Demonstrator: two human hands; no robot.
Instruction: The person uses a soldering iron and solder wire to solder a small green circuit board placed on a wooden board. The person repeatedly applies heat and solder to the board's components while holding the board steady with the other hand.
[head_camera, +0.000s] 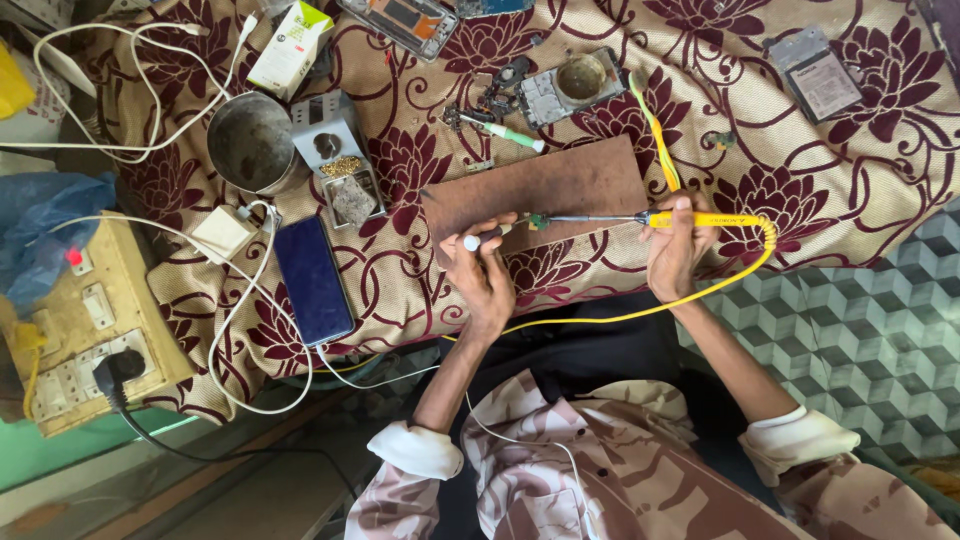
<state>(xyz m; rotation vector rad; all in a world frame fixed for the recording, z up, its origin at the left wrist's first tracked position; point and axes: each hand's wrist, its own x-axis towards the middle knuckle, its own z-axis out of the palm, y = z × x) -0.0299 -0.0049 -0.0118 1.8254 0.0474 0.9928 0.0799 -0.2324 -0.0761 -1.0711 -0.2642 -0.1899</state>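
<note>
My right hand grips a yellow-handled soldering iron; its metal shaft reaches left over a brown wooden board. My left hand holds a thin tool with a white end, pinching a small green part near the iron's tip at the board's front edge. A yellow cord loops from the iron's handle back toward my lap.
A dark blue phone lies left of my hand. Behind it stand a metal cup and a soldering stand. Opened phone parts and a green-tipped screwdriver lie beyond the board. A switchboard with plugged cables sits far left.
</note>
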